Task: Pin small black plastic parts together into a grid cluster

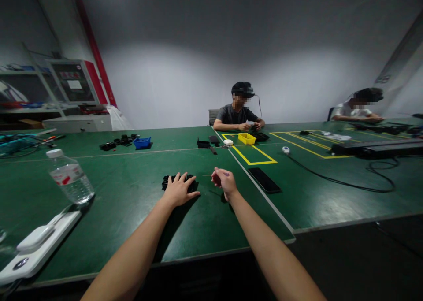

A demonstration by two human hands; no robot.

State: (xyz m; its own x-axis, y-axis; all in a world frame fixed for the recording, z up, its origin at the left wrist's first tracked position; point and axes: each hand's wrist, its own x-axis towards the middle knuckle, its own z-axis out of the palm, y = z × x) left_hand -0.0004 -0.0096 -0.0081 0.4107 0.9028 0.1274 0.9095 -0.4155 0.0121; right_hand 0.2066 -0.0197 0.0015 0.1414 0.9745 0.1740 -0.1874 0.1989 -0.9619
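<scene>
My left hand (178, 190) lies palm down with its fingers spread over a black ridged object (164, 183) on the green table. Most of that object is covered by the hand, so its kind does not show. To the right of it, my right hand (224, 182) is raised a little above the table, with its fingers closed round a thin-shafted tool (206, 175). The slim shaft points left toward the black object, and its tip is apart from it. A bit of purple shows within the fingers; the rest of the tool is hidden.
A black phone (264, 180) lies to the right. A water bottle (71, 177) and a white power strip (39, 248) stand at left. Farther back are a blue tray (142, 143), black parts (122, 141) and a yellow tray (246, 138). Two people (239, 111) sit across the table (205, 243).
</scene>
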